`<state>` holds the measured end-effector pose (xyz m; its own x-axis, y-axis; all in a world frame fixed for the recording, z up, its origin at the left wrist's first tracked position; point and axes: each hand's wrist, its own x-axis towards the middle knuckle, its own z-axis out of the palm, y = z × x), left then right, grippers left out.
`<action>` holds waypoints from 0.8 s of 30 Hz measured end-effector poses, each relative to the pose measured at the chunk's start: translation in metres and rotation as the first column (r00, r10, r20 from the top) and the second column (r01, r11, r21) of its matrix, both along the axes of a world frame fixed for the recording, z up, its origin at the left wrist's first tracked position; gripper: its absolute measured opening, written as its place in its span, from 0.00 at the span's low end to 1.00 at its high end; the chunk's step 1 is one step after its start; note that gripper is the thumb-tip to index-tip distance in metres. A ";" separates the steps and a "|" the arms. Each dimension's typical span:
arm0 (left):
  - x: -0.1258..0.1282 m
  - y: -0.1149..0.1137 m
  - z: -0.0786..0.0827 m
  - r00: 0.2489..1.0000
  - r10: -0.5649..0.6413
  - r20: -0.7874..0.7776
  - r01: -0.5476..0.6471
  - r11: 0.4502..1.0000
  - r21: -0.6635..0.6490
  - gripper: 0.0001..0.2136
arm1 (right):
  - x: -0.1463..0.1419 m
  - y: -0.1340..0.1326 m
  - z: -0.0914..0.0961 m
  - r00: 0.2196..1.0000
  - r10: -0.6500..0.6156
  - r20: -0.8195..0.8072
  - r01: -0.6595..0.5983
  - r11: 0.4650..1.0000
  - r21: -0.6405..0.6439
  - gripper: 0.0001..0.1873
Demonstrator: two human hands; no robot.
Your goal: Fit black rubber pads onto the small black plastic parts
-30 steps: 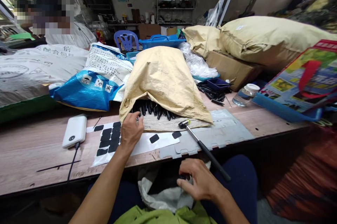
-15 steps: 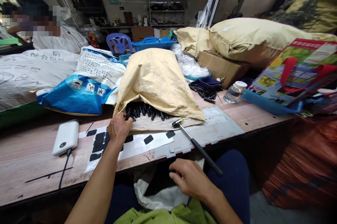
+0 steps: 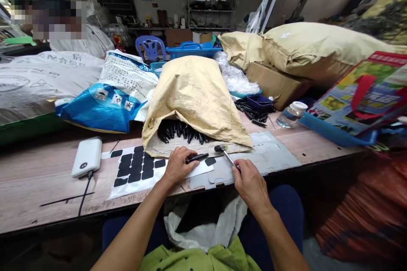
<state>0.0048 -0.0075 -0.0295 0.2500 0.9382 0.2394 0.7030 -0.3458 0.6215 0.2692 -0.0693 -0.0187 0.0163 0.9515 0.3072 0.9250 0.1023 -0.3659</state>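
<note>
My left hand (image 3: 180, 163) is closed around a slim black pen-shaped piece (image 3: 197, 157), which points to the right just in front of the sack's mouth. My right hand (image 3: 251, 180) grips a small hammer (image 3: 229, 160) by its metal shaft. The hammer's head, black with a yellow-green face, lies near the sack's lower edge. Many similar black pieces (image 3: 181, 130) show inside the open mouth of the tan woven sack (image 3: 197, 88). Under my left wrist and to its left lies a white sheet with black rounded patches (image 3: 135, 167).
A white power bank (image 3: 87, 157) with a cable lies at the left. To the right are loose black pieces (image 3: 252, 114), a lidded clear jar (image 3: 291, 115) and a blue tray (image 3: 337, 133). A white sack (image 3: 206, 230) hangs open below the table edge. Another person sits at the far left.
My left hand has come from the sack's mouth toward the right, bringing out a black pen-shaped piece. My right hand has risen from my lap and taken hold of the hammer.
</note>
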 end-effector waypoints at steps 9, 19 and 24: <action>0.002 0.000 0.005 0.998 0.042 0.055 -0.038 0.997 -0.064 0.06 | -0.038 -0.024 0.015 0.889 0.231 -0.395 -0.211 0.973 0.094 0.12; 0.000 0.001 0.001 0.995 0.026 0.093 -0.022 0.998 -0.051 0.06 | -0.052 -0.023 0.004 0.862 0.374 -0.343 -0.335 0.927 0.171 0.21; 0.000 0.000 0.002 0.996 0.017 0.088 -0.013 0.999 -0.044 0.06 | -0.058 -0.024 0.006 0.848 0.370 -0.379 -0.330 0.929 0.168 0.21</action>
<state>0.0050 -0.0073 -0.0273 0.2152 0.9518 0.2186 0.6495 -0.3067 0.6957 0.2110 -0.0938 -0.0124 -0.1727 0.8846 0.4331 0.5993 0.4433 -0.6666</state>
